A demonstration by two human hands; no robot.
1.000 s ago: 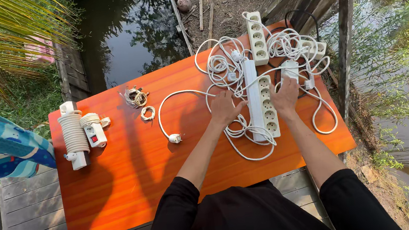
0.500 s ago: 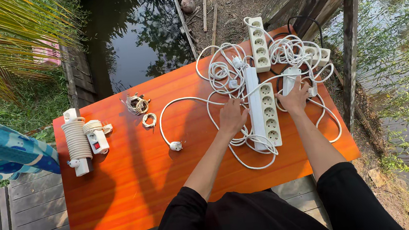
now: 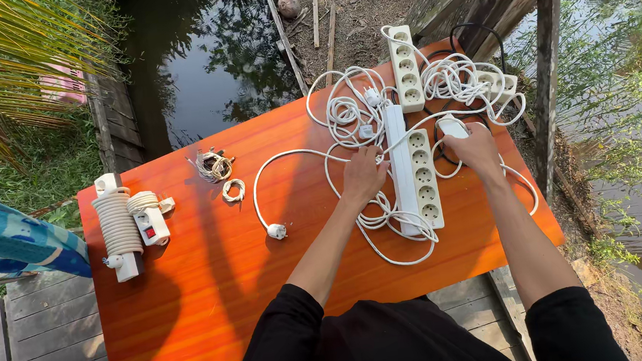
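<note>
The left hand (image 3: 363, 177) presses fingers together on tangled white cable (image 3: 346, 112) beside the power strip (image 3: 413, 172) mid-surface, while the right hand (image 3: 477, 147) clamps a plug (image 3: 452, 125); freeing loops gently seems wise.

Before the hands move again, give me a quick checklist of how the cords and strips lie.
1. Left hand on the loose white cord beside the long power strip: ok.
2. Right hand on a white plug: ok; grip closed or not: cannot tell.
3. Cords untangled: not ok, loops overlap.
4. Free plug end lies apart on the orange table: ok.
5. Wound strip at the far left, untouched: ok.
</note>
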